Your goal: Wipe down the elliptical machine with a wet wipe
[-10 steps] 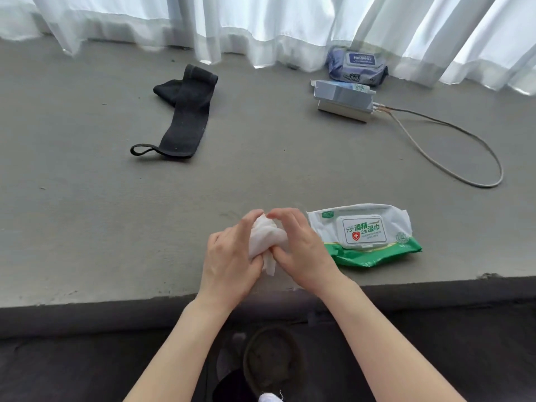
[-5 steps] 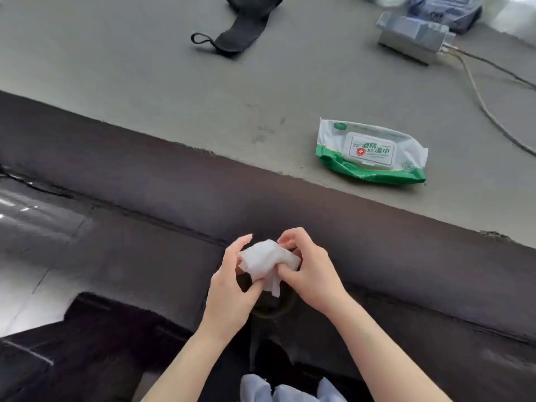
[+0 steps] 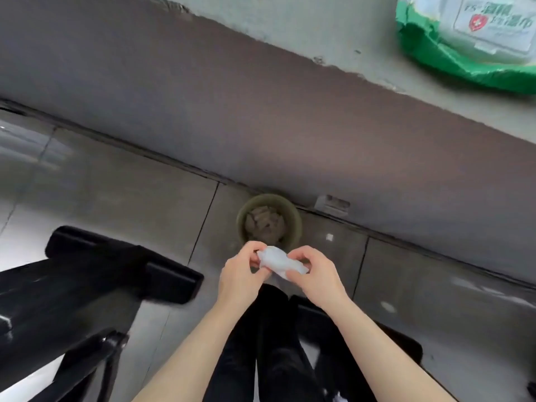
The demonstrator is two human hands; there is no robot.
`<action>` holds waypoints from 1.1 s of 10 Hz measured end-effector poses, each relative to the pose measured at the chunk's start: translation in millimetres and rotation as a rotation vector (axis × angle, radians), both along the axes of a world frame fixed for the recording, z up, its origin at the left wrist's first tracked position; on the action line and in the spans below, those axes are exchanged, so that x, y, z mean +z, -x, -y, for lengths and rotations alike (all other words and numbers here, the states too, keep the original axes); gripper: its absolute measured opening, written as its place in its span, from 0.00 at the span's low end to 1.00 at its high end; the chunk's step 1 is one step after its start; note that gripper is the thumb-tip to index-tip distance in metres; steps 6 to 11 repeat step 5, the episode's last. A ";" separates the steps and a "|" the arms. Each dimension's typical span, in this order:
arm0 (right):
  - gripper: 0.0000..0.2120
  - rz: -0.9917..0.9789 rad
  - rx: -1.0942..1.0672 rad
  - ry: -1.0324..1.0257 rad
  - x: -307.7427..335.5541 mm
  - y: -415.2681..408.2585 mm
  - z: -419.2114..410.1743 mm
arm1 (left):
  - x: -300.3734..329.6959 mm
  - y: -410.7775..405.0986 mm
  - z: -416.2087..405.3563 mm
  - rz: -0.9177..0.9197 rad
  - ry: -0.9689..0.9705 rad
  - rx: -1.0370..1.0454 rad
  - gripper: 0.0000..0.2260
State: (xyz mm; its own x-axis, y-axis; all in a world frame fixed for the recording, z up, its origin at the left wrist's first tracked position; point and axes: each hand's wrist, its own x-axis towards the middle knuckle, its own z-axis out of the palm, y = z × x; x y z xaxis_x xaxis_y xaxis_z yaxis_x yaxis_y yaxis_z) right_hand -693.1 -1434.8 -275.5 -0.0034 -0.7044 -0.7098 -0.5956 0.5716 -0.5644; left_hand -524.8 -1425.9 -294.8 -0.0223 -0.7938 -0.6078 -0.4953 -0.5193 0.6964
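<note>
Below the raised grey ledge, the tiled floor filled most of the view. A black frame part was seen at the lower left; it was judged to belong to the elliptical machine, though blur prevented confirmation. No contact between the wipe and this part was visible, so the wiping itself was judged not yet started.

The green-and-white wet wipe pack was located on the ledge at the upper right, well apart from both hands. Its flap was partly cut off by the frame edge, and whether it was closed could not be told. Withdrawal of a wipe was judged complete.

A round pot was seen on the floor just beyond the hands.

The left hand and the right hand were held together above the dark-trousered legs. The grip of each hand was closed by pinching on one end of the wet wipe, which was bunched between them. The wipe was judged to need unfolding.

Remaining steps, as judged: the wipe was to be carried to the machine and its surfaces wiped.
</note>
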 end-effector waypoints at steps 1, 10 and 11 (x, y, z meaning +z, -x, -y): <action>0.10 -0.059 -0.110 -0.010 -47.8 -1.3 14.1 | -42.9 5.6 18.7 -0.014 -0.066 -0.019 0.19; 0.18 -0.159 -0.176 -0.200 -164.7 -24.4 47.8 | -111.0 -39.9 11.4 0.180 -0.145 0.167 0.18; 0.18 -0.159 -0.176 -0.200 -164.7 -24.4 47.8 | -111.0 -39.9 11.4 0.180 -0.145 0.167 0.18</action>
